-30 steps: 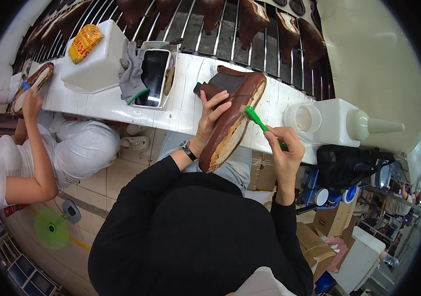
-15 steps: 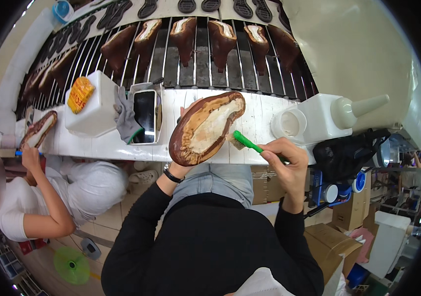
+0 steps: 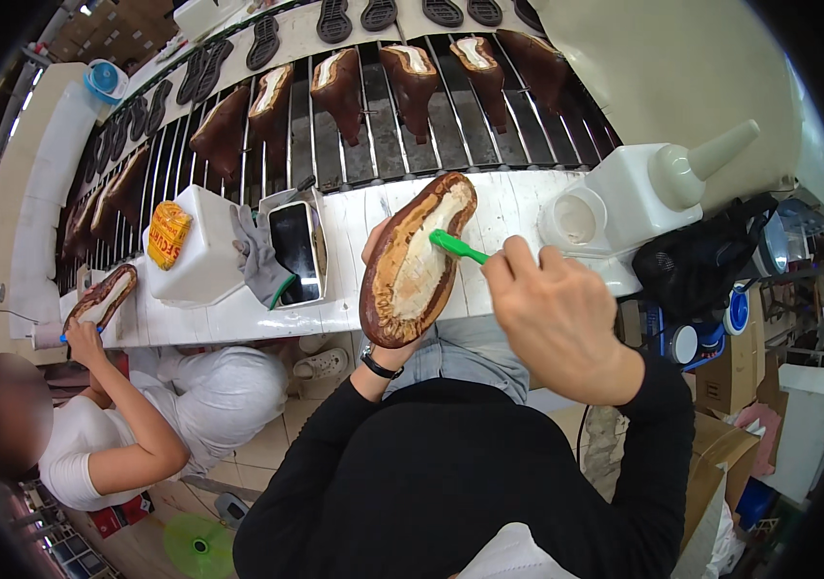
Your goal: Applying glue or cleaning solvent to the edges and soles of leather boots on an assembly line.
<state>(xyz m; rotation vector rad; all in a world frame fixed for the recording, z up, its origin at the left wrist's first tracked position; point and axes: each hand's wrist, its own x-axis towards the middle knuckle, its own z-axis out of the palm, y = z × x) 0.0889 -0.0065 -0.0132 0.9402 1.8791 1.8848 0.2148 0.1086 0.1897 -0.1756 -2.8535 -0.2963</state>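
Observation:
A brown shoe upper (image 3: 395, 295) is held sole side up in front of me, its pale underside facing me. My left hand (image 3: 374, 243) grips it from behind and below; most of the fingers are hidden by the shoe. In my right hand (image 3: 558, 314) is a brush with a green handle (image 3: 456, 247), the fingers wrapped round its end. The brush head lies against the shoe's white centre, near the inner edge; its bristles are hidden. Close by on the right stands a small round white cup (image 3: 574, 220).
Several brown shoe uppers (image 3: 338, 96) rest on a metal-bar rack beyond the white table edge (image 3: 489, 301), with black soles (image 3: 379, 13) behind. A white bottle (image 3: 645, 193) stands right. A phone (image 3: 294, 253) and grey glove (image 3: 259, 261) lie left, where a co-worker (image 3: 132, 434) holds another shoe.
My right hand has moved left and turned over, bringing the brush onto the shoe's underside. The shoe is turned to stand more upright, and the whole view has shifted.

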